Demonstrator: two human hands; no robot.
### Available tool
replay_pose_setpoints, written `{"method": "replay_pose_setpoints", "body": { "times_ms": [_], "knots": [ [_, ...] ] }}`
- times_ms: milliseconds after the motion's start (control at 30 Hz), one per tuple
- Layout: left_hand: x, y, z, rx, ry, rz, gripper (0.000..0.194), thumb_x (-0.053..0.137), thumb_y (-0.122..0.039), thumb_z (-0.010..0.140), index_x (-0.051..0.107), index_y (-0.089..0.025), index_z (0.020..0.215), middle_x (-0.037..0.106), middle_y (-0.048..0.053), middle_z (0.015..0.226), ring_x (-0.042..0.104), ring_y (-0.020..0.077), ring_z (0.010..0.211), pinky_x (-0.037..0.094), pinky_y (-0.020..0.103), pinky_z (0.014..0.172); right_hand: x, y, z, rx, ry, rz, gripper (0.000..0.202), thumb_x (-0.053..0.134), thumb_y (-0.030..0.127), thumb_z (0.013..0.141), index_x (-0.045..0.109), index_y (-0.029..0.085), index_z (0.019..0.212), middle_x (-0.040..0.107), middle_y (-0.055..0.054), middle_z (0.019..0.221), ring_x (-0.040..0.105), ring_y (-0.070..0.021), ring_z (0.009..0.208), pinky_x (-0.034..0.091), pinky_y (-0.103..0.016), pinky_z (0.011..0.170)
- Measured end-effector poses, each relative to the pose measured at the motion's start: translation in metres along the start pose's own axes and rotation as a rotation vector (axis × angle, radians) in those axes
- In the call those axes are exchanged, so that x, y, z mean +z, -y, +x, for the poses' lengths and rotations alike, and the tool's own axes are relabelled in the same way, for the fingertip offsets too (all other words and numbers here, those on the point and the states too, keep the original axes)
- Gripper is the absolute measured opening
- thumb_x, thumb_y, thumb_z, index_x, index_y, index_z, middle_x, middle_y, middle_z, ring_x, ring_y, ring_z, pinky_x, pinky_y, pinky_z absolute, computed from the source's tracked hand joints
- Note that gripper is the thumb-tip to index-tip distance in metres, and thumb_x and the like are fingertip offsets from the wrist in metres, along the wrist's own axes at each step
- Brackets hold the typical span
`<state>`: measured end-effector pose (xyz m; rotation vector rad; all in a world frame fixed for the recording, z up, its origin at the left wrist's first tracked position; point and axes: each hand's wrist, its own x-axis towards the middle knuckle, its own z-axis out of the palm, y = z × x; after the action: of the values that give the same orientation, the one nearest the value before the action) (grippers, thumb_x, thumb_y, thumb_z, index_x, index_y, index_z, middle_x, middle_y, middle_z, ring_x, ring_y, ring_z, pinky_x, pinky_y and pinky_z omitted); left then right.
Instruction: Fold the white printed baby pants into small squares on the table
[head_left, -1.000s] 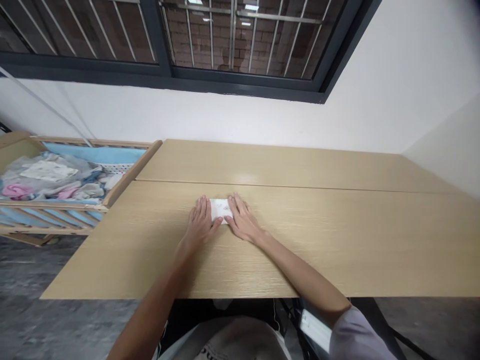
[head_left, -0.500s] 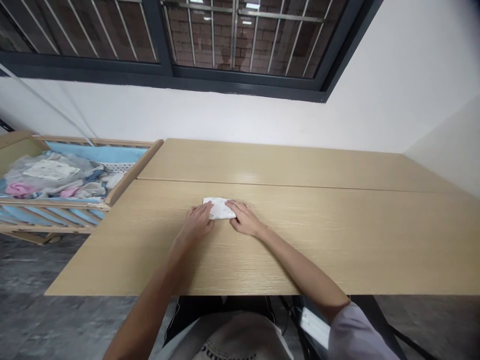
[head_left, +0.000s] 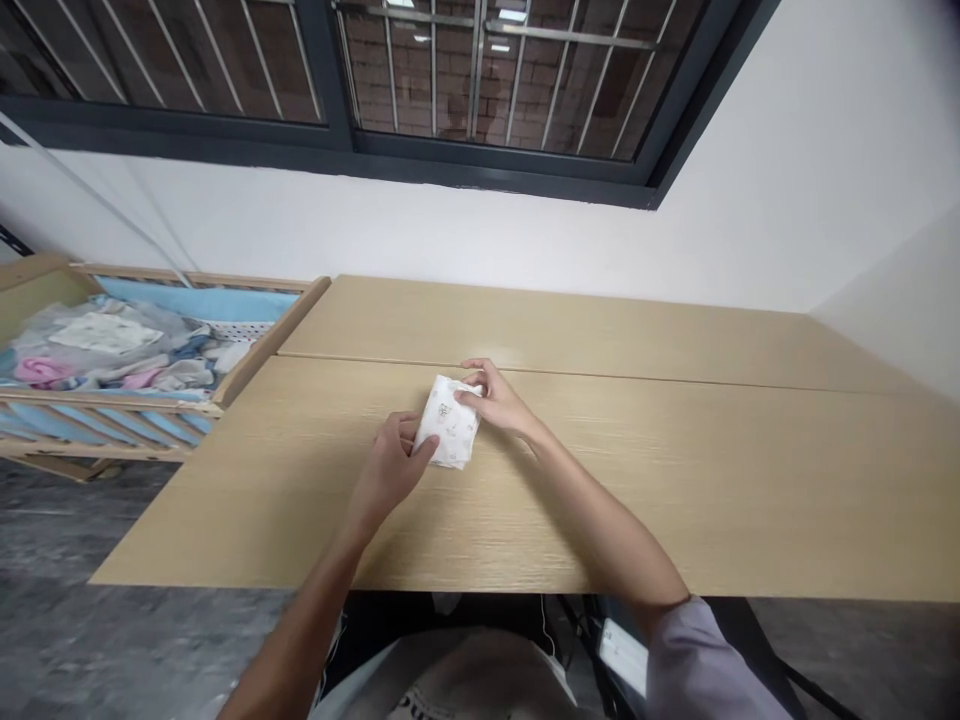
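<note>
A small folded white cloth [head_left: 451, 425] with a faint printed pattern is held tilted just over the wooden table [head_left: 637, 480]. My left hand [head_left: 391, 462] pinches its lower left edge, thumb on top and fingers behind. At the upper right corner, my right hand [head_left: 496, 400] grips it between the thumb on the front and fingers partly hidden behind; the index finger reaches out past the cloth's edge.
Left of the table stands a wooden crib [head_left: 262, 345] with blue lining, holding a pile of clothes [head_left: 112, 345] and a clear plastic bag. Behind the table are a white wall [head_left: 465, 230] and a barred window [head_left: 480, 80]. A seam runs along the tabletop.
The cloth was lying flat under both hands. Now it is lifted and turned, with its broad printed face showing, and both hands have changed from pressing to pinching it.
</note>
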<state>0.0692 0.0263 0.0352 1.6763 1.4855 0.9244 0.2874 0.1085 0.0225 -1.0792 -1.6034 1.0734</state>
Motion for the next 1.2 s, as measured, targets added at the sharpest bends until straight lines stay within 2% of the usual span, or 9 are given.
{"method": "replay_pose_setpoints", "body": {
  "times_ms": [133, 267, 367, 533, 667, 833, 933, 1000, 1200],
  "knots": [
    [0.014, 0.008, -0.007, -0.082, 0.027, 0.19, 0.037, 0.064, -0.04, 0.087, 0.055, -0.017, 0.114, 0.073, 0.005, 0.086, 0.071, 0.0243, 0.083, 0.051, 0.035, 0.074, 0.004, -0.014, 0.015, 0.097, 0.111, -0.191, 0.052, 0.078, 0.033, 0.075, 0.054, 0.02, 0.119, 0.064, -0.002, 0.098, 0.061, -0.0173, 0.083, 0.05, -0.032, 0.075],
    [0.024, 0.009, -0.01, -0.139, 0.065, 0.485, 0.029, 0.057, -0.037, 0.092, 0.057, -0.017, 0.113, 0.073, 0.012, 0.109, 0.069, 0.028, 0.1, 0.047, 0.036, 0.08, 0.013, -0.037, 0.02, 0.146, 0.182, -0.288, 0.049, 0.079, 0.028, 0.076, 0.057, 0.019, 0.119, 0.067, -0.002, 0.093, 0.063, -0.0169, 0.084, 0.049, -0.031, 0.078],
    [0.025, 0.008, -0.01, -0.161, 0.094, 0.595, 0.029, 0.054, -0.04, 0.095, 0.057, -0.017, 0.113, 0.073, 0.013, 0.113, 0.069, 0.0281, 0.102, 0.045, 0.035, 0.08, 0.018, -0.047, 0.02, 0.12, 0.178, -0.33, 0.047, 0.079, 0.027, 0.077, 0.059, 0.017, 0.118, 0.068, -0.003, 0.095, 0.064, -0.0172, 0.087, 0.05, -0.032, 0.081],
    [0.027, 0.006, -0.015, -0.075, 0.043, 0.75, 0.03, 0.05, -0.039, 0.097, 0.059, -0.015, 0.113, 0.072, 0.014, 0.108, 0.067, 0.03, 0.101, 0.047, 0.039, 0.086, 0.018, -0.043, 0.017, 0.072, 0.216, -0.454, 0.043, 0.075, 0.028, 0.085, 0.06, 0.015, 0.122, 0.069, -0.008, 0.105, 0.066, -0.02, 0.095, 0.051, -0.035, 0.086],
    [0.039, 0.001, -0.038, 0.128, -0.12, 0.857, 0.044, 0.043, -0.043, 0.1, 0.058, -0.01, 0.124, 0.066, 0.021, 0.123, 0.062, 0.0349, 0.111, 0.048, 0.045, 0.09, 0.015, -0.016, 0.01, -0.128, 0.288, -0.614, 0.043, 0.061, 0.034, 0.097, 0.055, 0.016, 0.135, 0.062, -0.016, 0.132, 0.062, -0.0257, 0.117, 0.048, -0.043, 0.102],
    [0.07, 0.004, -0.074, 0.33, -0.118, 0.851, 0.059, 0.045, -0.045, 0.099, 0.046, -0.008, 0.145, 0.05, 0.025, 0.15, 0.048, 0.0393, 0.136, 0.047, 0.05, 0.101, 0.02, 0.017, -0.007, -0.466, 0.531, -0.745, 0.055, 0.034, 0.044, 0.107, 0.034, 0.021, 0.157, 0.033, -0.013, 0.164, 0.028, -0.026, 0.153, 0.024, -0.052, 0.123],
    [0.085, 0.014, -0.085, 0.342, -0.081, 0.88, 0.054, 0.048, -0.045, 0.098, 0.054, -0.009, 0.138, 0.053, 0.026, 0.146, 0.046, 0.042, 0.139, 0.046, 0.054, 0.103, 0.026, 0.013, -0.021, -0.628, 0.74, -0.717, 0.063, 0.033, 0.045, 0.107, 0.021, 0.016, 0.162, 0.02, -0.012, 0.168, 0.012, -0.0215, 0.157, 0.014, -0.046, 0.127],
    [0.089, 0.02, -0.088, 0.342, -0.08, 0.884, 0.053, 0.051, -0.048, 0.097, 0.059, -0.009, 0.133, 0.057, 0.027, 0.142, 0.046, 0.0437, 0.138, 0.044, 0.057, 0.106, 0.028, 0.001, -0.029, -0.665, 0.826, -0.704, 0.065, 0.034, 0.044, 0.107, 0.018, 0.013, 0.162, 0.02, -0.013, 0.168, 0.011, -0.0205, 0.157, 0.011, -0.043, 0.128],
    [0.09, 0.026, -0.092, 0.332, -0.081, 0.833, 0.054, 0.052, -0.053, 0.095, 0.065, -0.01, 0.126, 0.06, 0.025, 0.138, 0.046, 0.0447, 0.139, 0.038, 0.059, 0.114, 0.029, -0.021, -0.042, -0.578, 0.856, -0.674, 0.062, 0.038, 0.038, 0.106, 0.022, 0.02, 0.163, 0.024, -0.009, 0.166, 0.016, -0.0194, 0.156, 0.01, -0.042, 0.128]
  ]
}}
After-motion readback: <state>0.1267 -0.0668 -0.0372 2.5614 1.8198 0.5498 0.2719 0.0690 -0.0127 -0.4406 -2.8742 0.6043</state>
